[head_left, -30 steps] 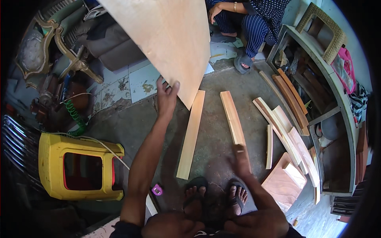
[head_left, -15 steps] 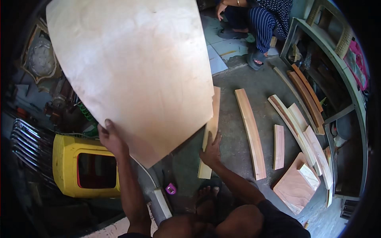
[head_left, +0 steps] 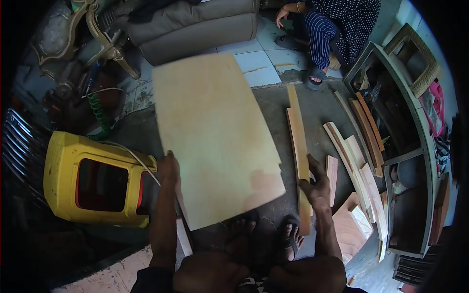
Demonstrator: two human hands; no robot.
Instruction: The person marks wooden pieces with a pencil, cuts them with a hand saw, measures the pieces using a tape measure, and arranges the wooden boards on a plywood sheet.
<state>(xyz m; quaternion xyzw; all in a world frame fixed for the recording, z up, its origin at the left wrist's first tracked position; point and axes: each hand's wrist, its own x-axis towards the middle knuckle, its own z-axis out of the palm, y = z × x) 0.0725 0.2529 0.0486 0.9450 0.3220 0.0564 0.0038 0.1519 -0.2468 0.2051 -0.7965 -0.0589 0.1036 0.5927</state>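
A large pale plywood panel (head_left: 215,136) with a small notch in its right edge fills the middle of the view. My left hand (head_left: 169,168) is closed on its lower left edge, the fingers partly hidden. To the panel's right is a long wooden strip (head_left: 299,146). My right hand (head_left: 317,185) grips the strip along its right edge, thumb and fingers bent around it. Another wooden plank (head_left: 292,129) shows just behind the strip's left side. Panel and strip stand apart from each other.
On the right lie several light planks (head_left: 348,166), a short block (head_left: 330,178), a wide board (head_left: 352,229) and brown strips (head_left: 369,127), beside a metal-framed shelf (head_left: 393,158). A yellow plastic stool (head_left: 63,180) lies left. A person (head_left: 322,44) sits beyond, near a grey sofa (head_left: 195,31).
The panel has come down and its far edge now shows, uncovering the sofa. My right hand has carried the strip to the right, next to another plank. The view has shifted.
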